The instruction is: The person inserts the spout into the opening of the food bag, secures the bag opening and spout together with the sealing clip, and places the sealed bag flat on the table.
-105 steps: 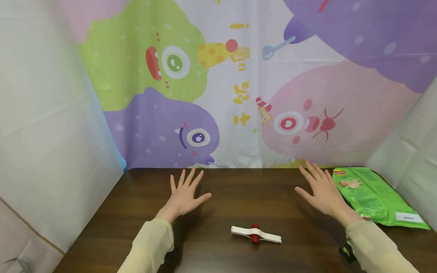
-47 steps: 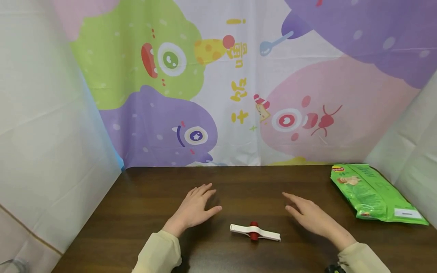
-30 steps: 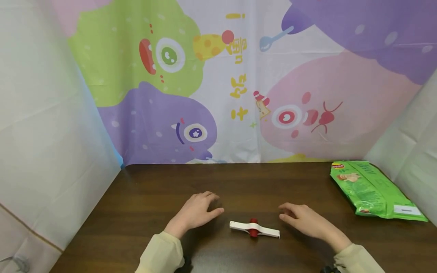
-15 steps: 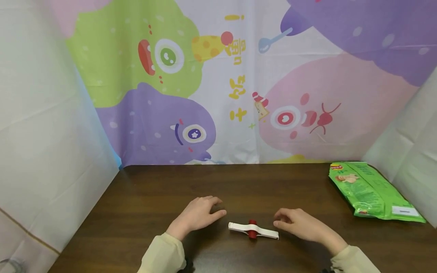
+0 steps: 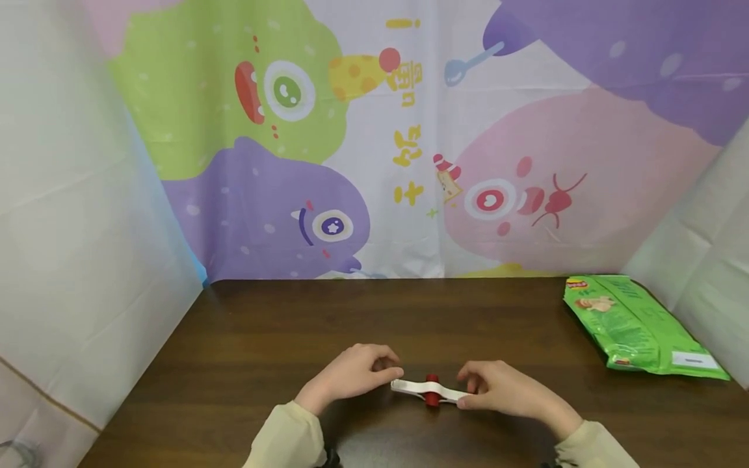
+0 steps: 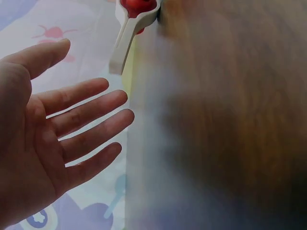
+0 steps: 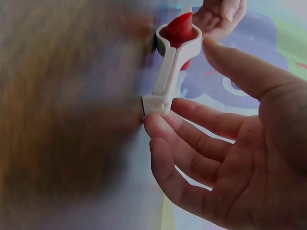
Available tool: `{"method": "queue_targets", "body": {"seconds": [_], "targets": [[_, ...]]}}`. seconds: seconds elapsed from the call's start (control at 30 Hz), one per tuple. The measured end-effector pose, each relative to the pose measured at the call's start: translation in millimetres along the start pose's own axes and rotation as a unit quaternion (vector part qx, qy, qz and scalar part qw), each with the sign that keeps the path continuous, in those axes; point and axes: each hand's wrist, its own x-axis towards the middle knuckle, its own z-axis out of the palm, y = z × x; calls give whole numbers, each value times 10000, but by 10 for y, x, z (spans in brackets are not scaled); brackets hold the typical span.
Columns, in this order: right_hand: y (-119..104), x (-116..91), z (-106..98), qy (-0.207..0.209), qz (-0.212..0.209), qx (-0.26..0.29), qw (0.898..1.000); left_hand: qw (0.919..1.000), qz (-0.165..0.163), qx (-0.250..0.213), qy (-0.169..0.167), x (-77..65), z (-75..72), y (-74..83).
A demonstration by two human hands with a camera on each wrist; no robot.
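Observation:
A long white plastic clip [image 5: 450, 392] lies on the table between the hands, its two arms bowing round a red cylindrical piece [image 5: 432, 392] at the middle. My left hand [image 5: 354, 374] hovers by the clip's left end, thumb tip right at it. In the left wrist view the fingers [image 6: 93, 124] are spread and hold nothing. My right hand [image 5: 509, 390] is at the other end, its thumb overlapping that end in the head view. The right wrist view shows its fingertips [image 7: 154, 123] at the clip's hinged end, with the thumb apart from the fingers.
A green snack bag [image 5: 640, 328] lies at the back right of the dark wooden table [image 5: 281, 318]. Behind the table hangs a cartoon-print cloth [image 5: 404, 253], with pale cloth walls [image 5: 88, 162] on both sides.
Both hands have come down and inward from the back of the table, where they were spread wide, to the two ends of the clip. The clip and the bag have stayed put.

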Motion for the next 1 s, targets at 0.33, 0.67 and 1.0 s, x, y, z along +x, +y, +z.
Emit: {"method": "queue_targets", "body": {"seconds": [0.33, 0.67, 1.0], "targets": [[0, 55, 62, 125, -237, -120, 9996, 9994, 248, 228, -78, 32, 96, 57], [1, 77, 120, 47, -199, 4, 9998, 9987, 271, 234, -366, 106, 206, 127], [-5, 96, 119, 246, -193, -275, 9991, 9978, 364, 365, -420, 131, 227, 150]]}}
